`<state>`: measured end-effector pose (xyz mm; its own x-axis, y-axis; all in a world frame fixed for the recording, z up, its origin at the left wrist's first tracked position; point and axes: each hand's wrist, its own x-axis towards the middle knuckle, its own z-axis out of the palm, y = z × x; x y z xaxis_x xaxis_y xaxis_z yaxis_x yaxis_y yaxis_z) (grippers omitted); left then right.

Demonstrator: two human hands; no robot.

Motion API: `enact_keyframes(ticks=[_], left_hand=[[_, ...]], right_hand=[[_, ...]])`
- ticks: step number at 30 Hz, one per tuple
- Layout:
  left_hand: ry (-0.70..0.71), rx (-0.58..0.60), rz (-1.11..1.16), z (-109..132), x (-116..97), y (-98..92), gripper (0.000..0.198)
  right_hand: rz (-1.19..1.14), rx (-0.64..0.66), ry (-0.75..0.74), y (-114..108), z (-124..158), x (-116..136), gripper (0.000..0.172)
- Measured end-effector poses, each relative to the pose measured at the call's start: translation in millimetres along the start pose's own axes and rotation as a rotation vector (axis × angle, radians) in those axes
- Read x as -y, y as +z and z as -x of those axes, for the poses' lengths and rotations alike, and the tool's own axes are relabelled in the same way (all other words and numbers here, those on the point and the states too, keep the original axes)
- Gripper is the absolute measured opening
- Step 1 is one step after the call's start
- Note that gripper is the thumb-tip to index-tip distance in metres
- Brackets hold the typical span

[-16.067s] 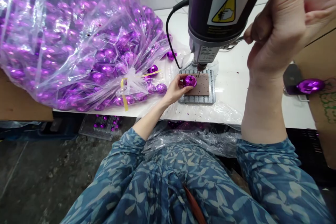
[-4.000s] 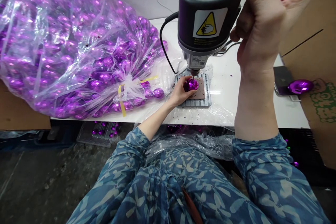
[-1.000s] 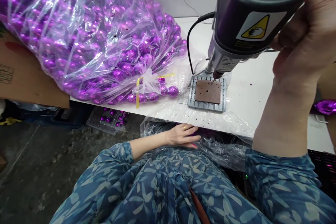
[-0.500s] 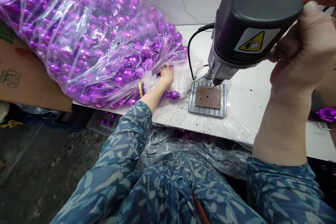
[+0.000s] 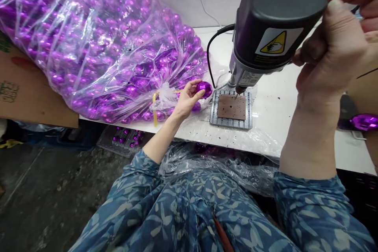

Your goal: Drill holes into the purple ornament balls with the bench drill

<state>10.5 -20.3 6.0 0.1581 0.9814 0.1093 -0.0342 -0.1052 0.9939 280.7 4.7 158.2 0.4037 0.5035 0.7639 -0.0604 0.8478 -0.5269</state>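
Note:
Pinched between the thumb and fingers of my left hand (image 5: 189,100) is a shiny purple faceted ball (image 5: 204,90), just left of a small bench drill press (image 5: 283,19). My right hand (image 5: 339,43) is closed at the right side of the drill press, its thumb by the motor housing; the part inside its grip is hidden. The thin drill bit (image 5: 236,95) points down over a brown board (image 5: 232,107) with a small hole, lying on the slotted metal base (image 5: 249,122). Another purple ball (image 5: 196,106) lies behind my left hand.
A large clear bag (image 5: 112,43) of purple balls, with a bunched, knotted neck (image 5: 167,93), fills the left side. Dark chips dot the white table (image 5: 271,120). A black cable (image 5: 210,51) loops beside the drill press. A purple ball (image 5: 364,122) lies far right; a cardboard box (image 5: 32,86) stands left.
My left hand has come out from the bag's side, bringing up a purple ball towards me. My right hand stays at the drill press. The view has shifted slightly.

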Motion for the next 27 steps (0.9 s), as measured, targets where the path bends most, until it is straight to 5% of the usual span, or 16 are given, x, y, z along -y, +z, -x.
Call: enact_keyframes(ticks=[5,10,14,27], left_hand=[[-0.201,0.148,0.268,29.1,8.7,21.3,0.050],[-0.254,0.049,0.301,29.6,33.8,45.5,0.046],[-0.114,-0.015,0.137,16.6,58.0,58.0,0.063],[0.133,0.099,-0.201,-16.6,90.4,77.8,0.055]], right_hand=[[0.077,0.027,0.002,-0.7,0.2,0.8,0.003],[0.134,0.060,0.034,-1.3,3.5,7.5,0.005],[0.051,0.067,0.041,-0.7,6.3,9.7,0.006],[0.161,0.065,0.041,1.2,5.2,12.7,0.014]])
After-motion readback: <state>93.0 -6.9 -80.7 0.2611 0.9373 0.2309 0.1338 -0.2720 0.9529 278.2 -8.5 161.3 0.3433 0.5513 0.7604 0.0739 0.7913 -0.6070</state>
